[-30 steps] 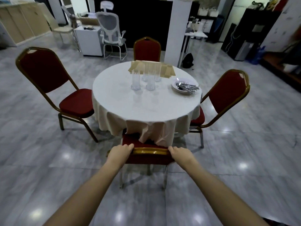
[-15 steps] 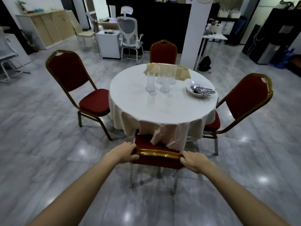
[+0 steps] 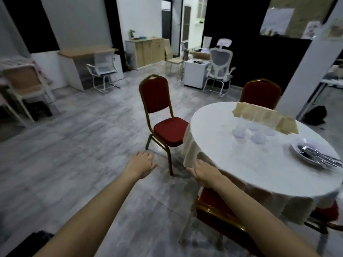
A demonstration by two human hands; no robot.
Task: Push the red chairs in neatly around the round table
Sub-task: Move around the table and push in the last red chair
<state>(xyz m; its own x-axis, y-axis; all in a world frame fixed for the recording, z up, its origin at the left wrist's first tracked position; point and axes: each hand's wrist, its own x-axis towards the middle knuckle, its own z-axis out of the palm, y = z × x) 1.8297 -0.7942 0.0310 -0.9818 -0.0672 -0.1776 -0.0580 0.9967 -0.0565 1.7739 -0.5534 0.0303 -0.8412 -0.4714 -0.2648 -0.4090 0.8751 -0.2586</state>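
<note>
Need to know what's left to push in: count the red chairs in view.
4. One stands left of the table, pulled out; one behind it; one at the near edge; a red seat shows bottom right. None seems hidden.

The setting is an office or studio space with a staged dining area on a grey tiled floor (image 3: 78, 145). Office evidence: a white mesh swivel chair (image 3: 220, 71), a white pedestal cabinet (image 3: 194, 75), a desk (image 3: 81, 60) and wooden cupboards (image 3: 146, 51). Dining evidence: a round bench (image 3: 241, 164) under a white cloth, ringed by red banquet chairs (image 3: 159, 110), carrying glasses (image 3: 239, 130), napkins (image 3: 263, 115) and a plate of cutlery (image 3: 315, 154).
</note>
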